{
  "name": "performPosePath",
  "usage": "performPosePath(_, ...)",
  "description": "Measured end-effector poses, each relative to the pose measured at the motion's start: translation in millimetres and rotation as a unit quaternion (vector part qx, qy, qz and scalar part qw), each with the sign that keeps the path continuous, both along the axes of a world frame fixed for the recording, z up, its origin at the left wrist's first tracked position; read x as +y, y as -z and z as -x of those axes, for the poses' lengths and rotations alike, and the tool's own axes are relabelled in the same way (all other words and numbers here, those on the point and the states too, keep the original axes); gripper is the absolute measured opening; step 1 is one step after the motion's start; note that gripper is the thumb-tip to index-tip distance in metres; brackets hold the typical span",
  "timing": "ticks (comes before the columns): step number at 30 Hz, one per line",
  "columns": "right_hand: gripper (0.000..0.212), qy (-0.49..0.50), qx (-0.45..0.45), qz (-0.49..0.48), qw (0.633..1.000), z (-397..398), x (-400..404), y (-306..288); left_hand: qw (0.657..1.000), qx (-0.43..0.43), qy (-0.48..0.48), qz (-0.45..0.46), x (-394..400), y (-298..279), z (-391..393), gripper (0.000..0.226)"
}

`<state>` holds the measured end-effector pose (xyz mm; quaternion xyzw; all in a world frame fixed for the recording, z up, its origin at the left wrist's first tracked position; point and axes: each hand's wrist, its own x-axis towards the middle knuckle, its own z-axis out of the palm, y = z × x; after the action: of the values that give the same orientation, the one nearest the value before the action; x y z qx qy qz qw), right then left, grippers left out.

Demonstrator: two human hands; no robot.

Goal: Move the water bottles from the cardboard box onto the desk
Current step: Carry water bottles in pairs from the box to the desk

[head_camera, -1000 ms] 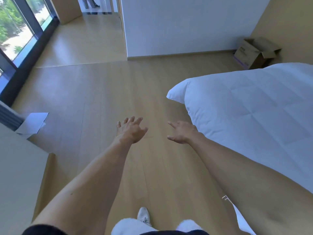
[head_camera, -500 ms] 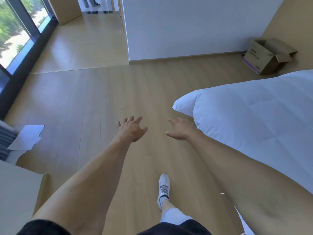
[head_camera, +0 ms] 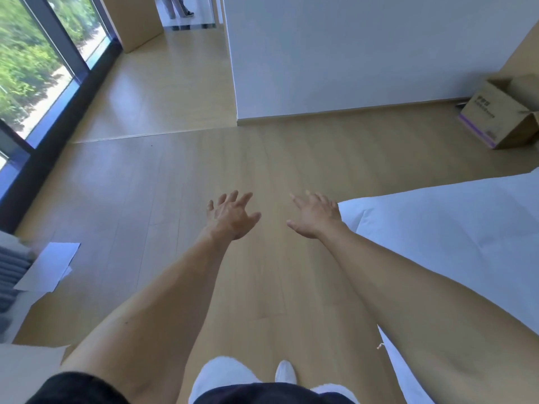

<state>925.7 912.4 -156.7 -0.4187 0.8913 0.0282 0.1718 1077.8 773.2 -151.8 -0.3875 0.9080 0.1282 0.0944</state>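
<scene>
A person's left hand [head_camera: 232, 218] and right hand [head_camera: 315, 217] reach forward over a wooden floor [head_camera: 175, 193], fingers spread wide, holding nothing. Well beyond them, far right by the wall, sits an open cardboard box [head_camera: 501, 112]; its dark printing is unreadable.

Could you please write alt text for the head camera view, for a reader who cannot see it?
Both bare hands, left hand and right hand, reach forward empty over a wooden floor. An open cardboard box sits far right by the wall, beyond a white bed.
</scene>
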Motion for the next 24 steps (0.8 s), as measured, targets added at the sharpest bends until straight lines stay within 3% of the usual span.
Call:
performPosePath(14,0.076,0.085,0.002,-0.005,0.996,166,-156,5,0.997,0.024,0.069,-0.012,-177,24,199,0.070)
performPosePath(24,0.073,0.169,-0.007,-0.011,0.986,272,-265,-14,0.988,0.012,0.152,-0.008,-319,7,331,0.071)
